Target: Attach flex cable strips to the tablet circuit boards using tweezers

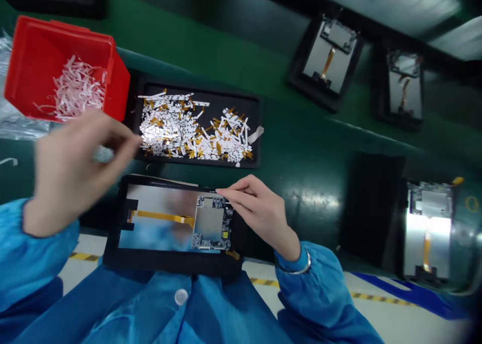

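Note:
My left hand is smeared by motion at the left. Its thumb and forefinger come together beside the near-left edge of a black tray; anything between them is too small to make out. Heaped in the tray are many white strips with orange-brown tabs. In front of me a display panel lies face down in a black foam holder. It carries a circuit board and an orange flex cable. My right hand pinches at the board's upper edge; what its fingertips hold is unclear.
A red bin with shredded white strips stands at the left, beside clear plastic film. More panels with boards lie at the upper right, the far right and the right edge of the green bench.

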`<state>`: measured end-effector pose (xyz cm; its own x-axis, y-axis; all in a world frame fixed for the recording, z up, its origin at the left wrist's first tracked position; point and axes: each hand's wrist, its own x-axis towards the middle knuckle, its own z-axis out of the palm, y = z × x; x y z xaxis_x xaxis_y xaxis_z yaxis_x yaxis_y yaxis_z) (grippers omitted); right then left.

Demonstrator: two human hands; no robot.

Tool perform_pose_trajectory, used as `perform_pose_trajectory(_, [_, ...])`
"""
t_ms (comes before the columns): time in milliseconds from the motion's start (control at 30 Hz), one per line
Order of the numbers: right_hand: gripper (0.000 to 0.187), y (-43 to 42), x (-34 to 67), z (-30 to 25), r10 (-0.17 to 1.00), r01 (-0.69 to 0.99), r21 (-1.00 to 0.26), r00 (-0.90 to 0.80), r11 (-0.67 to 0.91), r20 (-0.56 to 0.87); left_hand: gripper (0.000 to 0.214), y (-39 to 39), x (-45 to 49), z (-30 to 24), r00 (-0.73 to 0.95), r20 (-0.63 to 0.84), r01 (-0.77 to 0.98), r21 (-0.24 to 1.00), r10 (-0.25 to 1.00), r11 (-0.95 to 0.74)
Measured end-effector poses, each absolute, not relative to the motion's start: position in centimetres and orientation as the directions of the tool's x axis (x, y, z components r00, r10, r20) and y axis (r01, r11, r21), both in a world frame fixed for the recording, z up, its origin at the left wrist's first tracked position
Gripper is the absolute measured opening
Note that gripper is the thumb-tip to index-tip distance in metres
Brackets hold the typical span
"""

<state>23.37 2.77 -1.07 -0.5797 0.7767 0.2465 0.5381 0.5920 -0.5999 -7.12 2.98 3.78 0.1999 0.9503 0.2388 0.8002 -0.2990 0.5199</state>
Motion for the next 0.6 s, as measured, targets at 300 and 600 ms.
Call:
perform_pose_trajectory(300, [0.025,3.2,23.0,-1.3,0.789,0.518,-0.646,-0.57,0.561,0.228,0.011,2.1,-1.3,-0.2,0.487,0.155,0.649,0.595,0.86,-0.475])
perform_pose_trajectory(600, [0.026,3.7,22.9,0.5,0.716,0.599,-0.498,-0.695,0.627,0.067,0.028,2.3,-1.4,-0.2,0.553,0.114,0.54,0.706,0.825,-0.459])
